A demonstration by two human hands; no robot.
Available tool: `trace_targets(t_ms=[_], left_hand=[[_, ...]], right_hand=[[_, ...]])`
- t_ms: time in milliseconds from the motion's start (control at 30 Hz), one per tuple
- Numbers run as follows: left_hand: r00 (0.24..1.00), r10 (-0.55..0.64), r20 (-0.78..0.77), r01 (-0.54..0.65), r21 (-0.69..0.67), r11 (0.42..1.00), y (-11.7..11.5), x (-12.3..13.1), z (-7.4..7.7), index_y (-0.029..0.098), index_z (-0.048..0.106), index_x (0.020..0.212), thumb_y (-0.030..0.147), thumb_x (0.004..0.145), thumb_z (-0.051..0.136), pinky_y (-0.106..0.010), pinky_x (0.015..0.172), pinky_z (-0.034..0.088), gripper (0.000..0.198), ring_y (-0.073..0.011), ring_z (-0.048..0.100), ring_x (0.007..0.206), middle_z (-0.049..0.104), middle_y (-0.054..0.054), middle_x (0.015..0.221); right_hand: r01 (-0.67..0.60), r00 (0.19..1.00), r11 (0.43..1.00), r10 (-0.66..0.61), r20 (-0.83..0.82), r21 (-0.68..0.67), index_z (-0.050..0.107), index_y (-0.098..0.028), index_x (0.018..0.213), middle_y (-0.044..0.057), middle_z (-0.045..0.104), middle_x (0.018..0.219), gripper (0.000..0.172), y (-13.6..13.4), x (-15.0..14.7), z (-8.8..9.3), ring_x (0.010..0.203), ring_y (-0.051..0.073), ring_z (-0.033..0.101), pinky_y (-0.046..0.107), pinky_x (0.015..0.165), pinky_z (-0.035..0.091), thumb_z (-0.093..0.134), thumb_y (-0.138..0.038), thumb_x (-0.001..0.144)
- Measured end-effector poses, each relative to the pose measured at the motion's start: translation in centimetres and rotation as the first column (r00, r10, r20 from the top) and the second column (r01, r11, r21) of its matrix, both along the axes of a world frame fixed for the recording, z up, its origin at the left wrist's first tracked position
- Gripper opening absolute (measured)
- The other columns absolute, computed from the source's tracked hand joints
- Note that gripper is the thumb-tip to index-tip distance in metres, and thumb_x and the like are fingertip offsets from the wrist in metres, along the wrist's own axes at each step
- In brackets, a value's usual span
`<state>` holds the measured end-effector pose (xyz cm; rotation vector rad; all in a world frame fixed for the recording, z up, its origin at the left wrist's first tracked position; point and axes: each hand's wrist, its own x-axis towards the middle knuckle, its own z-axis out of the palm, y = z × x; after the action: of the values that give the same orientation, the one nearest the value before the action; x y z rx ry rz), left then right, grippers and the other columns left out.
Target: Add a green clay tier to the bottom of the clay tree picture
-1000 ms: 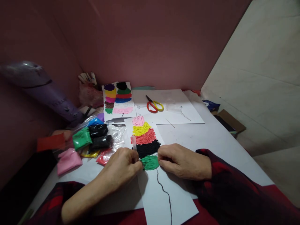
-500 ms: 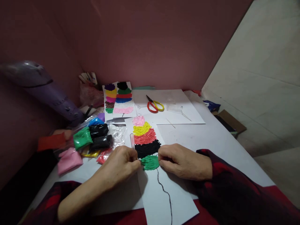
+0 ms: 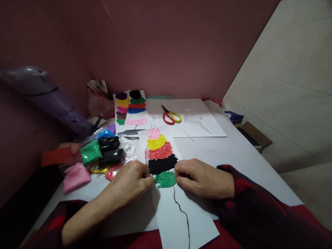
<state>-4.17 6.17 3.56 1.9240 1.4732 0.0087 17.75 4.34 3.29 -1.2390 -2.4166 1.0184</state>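
Note:
A white sheet lies before me with stacked bands of textured clay: pink, yellow, red, black and a green patch at the bottom, above a black drawn line. My left hand is closed round a thin clear stick, whose lower end meets the green patch's left edge. My right hand rests on the sheet with its fingers curled, its fingertips touching the right edge of the green patch.
Bags of coloured clay and a pink lump lie at the left. A finished colour-band sheet, red and yellow scissors and clear plastic sit farther back. A purple object leans at the far left.
My left hand has drawn slightly leftward and the clear stick has shifted a little with it. The right hand has stayed in place.

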Motion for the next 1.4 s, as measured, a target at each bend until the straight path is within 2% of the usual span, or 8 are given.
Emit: trace_targets(t_ms=[300, 433, 567, 800, 933, 1033, 1167, 1400], left_hand=[[0.986, -0.030, 0.161, 0.037, -0.045, 0.998, -0.1, 0.1, 1.2, 0.017, 0.042, 0.051, 0.026, 0.069, 0.046, -0.023, 0.045, 0.020, 0.020, -0.0095, 0.034, 0.050, 0.035, 0.004, 0.050], [0.960, -0.107, 0.259, 0.142, -0.122, 0.982, -1.2, 0.6, 1.2, 0.017, 0.041, 0.054, 0.022, 0.071, 0.046, -0.022, 0.044, 0.021, 0.018, -0.0087, 0.031, 0.050, 0.032, 0.006, 0.051], [0.954, -0.218, 0.208, 0.246, -0.118, 0.962, -2.5, 1.3, 1.1, 0.017, 0.035, 0.052, 0.017, 0.067, 0.045, -0.025, 0.043, 0.017, 0.018, -0.0086, 0.025, 0.049, 0.026, 0.006, 0.050], [0.934, -0.256, 0.249, 0.288, -0.100, 0.952, -3.5, 1.9, 0.8, 0.017, 0.034, 0.055, 0.015, 0.066, 0.045, -0.026, 0.042, 0.015, 0.016, -0.0083, 0.022, 0.048, 0.025, 0.006, 0.052], [0.952, -0.198, 0.234, 0.213, -0.044, 0.976, -2.6, 1.6, 0.9, 0.017, 0.036, 0.052, 0.017, 0.071, 0.047, -0.024, 0.044, 0.019, 0.022, -0.0087, 0.028, 0.050, 0.030, 0.005, 0.050], [0.949, -0.101, 0.299, 0.101, 0.017, 0.995, -1.5, 1.1, 1.2, 0.017, 0.044, 0.058, 0.029, 0.081, 0.047, -0.022, 0.046, 0.024, 0.026, -0.0094, 0.034, 0.052, 0.037, 0.005, 0.054], [0.955, 0.005, 0.297, -0.004, -0.006, 1.000, -0.4, 0.4, 1.3, 0.017, 0.048, 0.064, 0.037, 0.085, 0.043, -0.022, 0.043, 0.025, 0.029, -0.0095, 0.037, 0.044, 0.038, 0.006, 0.049], [0.980, 0.029, 0.197, -0.017, -0.063, 0.998, 0.0, 0.1, 0.3, 0.018, 0.048, 0.066, 0.037, 0.083, 0.044, -0.023, 0.042, 0.026, 0.026, -0.0105, 0.042, 0.040, 0.045, 0.004, 0.048]], right_hand=[[0.110, 0.985, 0.992, -0.117, -0.127, -0.062, 0.052, -0.016, 0.067, -0.004, 0.049, 0.061, 0.018, 0.0, -0.2, -0.3, 0.057, 0.009, 0.041, 0.023, 0.055, 0.034, 0.049, -0.009, 0.083], [0.219, 0.837, 0.953, -0.293, -0.462, -0.208, 0.058, -0.015, 0.096, -0.003, 0.052, 0.068, 0.019, -0.3, -0.8, -0.9, 0.056, 0.009, 0.045, 0.023, 0.053, 0.037, 0.050, -0.031, 0.091], [0.127, 0.678, 0.929, -0.336, -0.654, -0.346, 0.048, -0.018, 0.124, -0.003, 0.050, 0.079, 0.059, -1.4, -1.8, -1.2, 0.055, 0.007, 0.044, 0.021, 0.050, 0.038, 0.070, -0.044, 0.076], [0.055, 0.726, 0.946, -0.258, -0.637, -0.320, 0.063, -0.018, 0.088, -0.001, 0.061, 0.072, 0.007, -2.5, -2.9, -1.1, 0.064, 0.011, 0.053, 0.025, 0.061, 0.043, 0.060, -0.020, 0.082], [0.347, 0.739, 0.931, -0.347, -0.578, -0.116, 0.063, -0.017, 0.079, 0.001, 0.064, 0.074, 0.007, -0.8, -1.7, -1.2, 0.069, 0.014, 0.057, 0.028, 0.065, 0.045, 0.057, -0.016, 0.083], [0.640, 0.706, 0.754, -0.499, -0.502, 0.149, 0.062, -0.018, 0.081, 0.003, 0.063, 0.077, 0.010, 1.1, 0.1, -1.3, 0.071, 0.017, 0.056, 0.031, 0.068, 0.045, 0.053, -0.019, 0.087], [0.691, 0.722, 0.592, -0.560, -0.406, 0.415, 0.060, -0.017, 0.085, 0.008, 0.058, 0.087, 0.013, 2.7, 1.9, -1.7, 0.083, 0.021, 0.057, 0.038, 0.079, 0.046, 0.048, -0.018, 0.090], [0.542, 0.841, 0.680, -0.430, -0.329, 0.494, 0.061, -0.017, 0.092, 0.011, 0.053, 0.104, 0.010, 2.0, 1.0, -2.5, 0.101, 0.025, 0.053, 0.044, 0.084, 0.048, 0.051, -0.019, 0.090]])
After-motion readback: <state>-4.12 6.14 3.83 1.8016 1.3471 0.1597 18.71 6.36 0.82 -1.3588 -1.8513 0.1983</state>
